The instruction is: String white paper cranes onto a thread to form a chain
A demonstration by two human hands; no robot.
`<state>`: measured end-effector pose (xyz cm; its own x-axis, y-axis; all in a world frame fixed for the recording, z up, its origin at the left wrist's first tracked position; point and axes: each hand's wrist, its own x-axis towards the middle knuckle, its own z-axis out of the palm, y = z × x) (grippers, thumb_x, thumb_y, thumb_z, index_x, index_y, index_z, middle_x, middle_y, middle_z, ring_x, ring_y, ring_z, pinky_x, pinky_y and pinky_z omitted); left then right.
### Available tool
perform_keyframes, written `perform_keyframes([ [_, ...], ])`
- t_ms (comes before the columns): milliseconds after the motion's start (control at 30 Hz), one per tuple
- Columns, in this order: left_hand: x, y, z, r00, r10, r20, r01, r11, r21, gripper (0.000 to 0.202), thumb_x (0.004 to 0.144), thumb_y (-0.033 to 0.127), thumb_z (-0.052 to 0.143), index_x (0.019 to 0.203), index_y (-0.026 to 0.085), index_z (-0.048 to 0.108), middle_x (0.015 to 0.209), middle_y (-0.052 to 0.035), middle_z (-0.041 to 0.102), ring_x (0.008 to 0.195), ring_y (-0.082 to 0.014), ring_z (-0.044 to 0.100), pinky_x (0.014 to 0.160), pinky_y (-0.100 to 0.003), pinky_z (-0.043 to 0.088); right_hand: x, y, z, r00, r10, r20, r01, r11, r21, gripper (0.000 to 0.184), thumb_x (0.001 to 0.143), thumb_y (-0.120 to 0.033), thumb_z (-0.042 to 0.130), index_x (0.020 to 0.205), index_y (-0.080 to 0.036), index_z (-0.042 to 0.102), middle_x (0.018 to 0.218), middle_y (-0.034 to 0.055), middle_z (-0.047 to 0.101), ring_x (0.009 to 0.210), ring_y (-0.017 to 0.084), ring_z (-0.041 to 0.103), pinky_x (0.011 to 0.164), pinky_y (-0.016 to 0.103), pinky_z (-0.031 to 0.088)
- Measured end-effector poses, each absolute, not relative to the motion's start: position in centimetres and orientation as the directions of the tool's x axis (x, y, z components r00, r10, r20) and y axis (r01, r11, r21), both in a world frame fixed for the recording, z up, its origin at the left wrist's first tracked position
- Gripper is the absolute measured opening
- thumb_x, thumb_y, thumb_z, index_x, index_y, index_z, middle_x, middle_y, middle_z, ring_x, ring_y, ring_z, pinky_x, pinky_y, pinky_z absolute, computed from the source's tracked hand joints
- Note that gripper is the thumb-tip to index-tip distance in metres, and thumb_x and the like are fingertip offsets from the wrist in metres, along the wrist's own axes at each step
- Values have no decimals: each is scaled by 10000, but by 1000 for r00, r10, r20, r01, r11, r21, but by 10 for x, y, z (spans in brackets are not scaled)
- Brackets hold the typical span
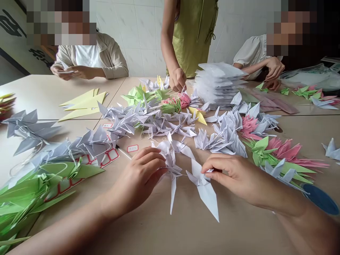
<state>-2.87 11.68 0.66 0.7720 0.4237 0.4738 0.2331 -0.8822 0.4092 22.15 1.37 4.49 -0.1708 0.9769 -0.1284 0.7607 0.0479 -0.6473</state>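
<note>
Near the middle of the tabletop (pixel 159 226), on the side toward its near edge, the right hand (pixel 228 173) pinches a small fold of a white paper crane (pixel 207 198) between thumb and forefinger, its long pointed flap hanging down toward that edge. The left hand (pixel 145 173) curls its fingers against a white crane cluster (pixel 170 159) just beside it; its fingertips are partly hidden, so I cannot tell whether they grip or merely steady the paper. What looks like a fine thread (pixel 183 174) spans the gap between cluster and crane. If the hands were pulled apart too sharply, that thread might snap or tear through the paper; squeezing the thin folds too hard could crease them out of shape. The loose lavender-white cranes (pixel 170 124) lie close beyond the knuckles, so a wide sweep of either wrist might snag them. The right forearm passes just beside the pink cranes (pixel 285 148), and green cranes (pixel 32 187) crowd the tabletop's near left corner, where a dragging left elbow could flatten their tips. Toward the far edge, a co-worker's hand (pixel 177 79) reaches down to a pink bundle (pixel 183 101).
</note>
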Motion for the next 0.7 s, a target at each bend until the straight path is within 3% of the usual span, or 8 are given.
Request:
perform_keyframes([
  [200,-30,119,10,774,427,467,265,-889,374,70,915,129,579,904,158,641,909,-60,702,977,-224,586,884,-381,486,228,10,55,-196,950,-242,773,-2,-635,224,965,-261,481,842,-266,668,885,-37,663,824,134,606,739,247,423],
  [400,-29,110,16,793,415,445,230,-882,412,67,911,121,575,891,160,625,869,-47,693,960,-207,577,924,-379,469,223,10,54,-171,947,-273,745,-57,-665,232,974,-339,479,835,-275,654,867,-48,652,812,134,599,737,251,424],
  [567,-27,100,22,859,356,367,180,-882,435,64,927,170,564,907,165,625,820,-47,680,881,-200,584,864,-370,485,214,10,45,-228,931,-287,764,-12,-646,71,914,-266,577,909,-293,643,970,-49,640,934,157,582,810,265,412],
  [700,-27,97,20,915,312,256,174,-878,447,79,931,183,560,949,162,634,852,-47,687,856,-202,602,817,-369,489,205,11,35,-280,924,-261,787,65,-614,215,811,-191,688,996,-295,652,1038,-38,647,1009,185,572,869,286,390],
])
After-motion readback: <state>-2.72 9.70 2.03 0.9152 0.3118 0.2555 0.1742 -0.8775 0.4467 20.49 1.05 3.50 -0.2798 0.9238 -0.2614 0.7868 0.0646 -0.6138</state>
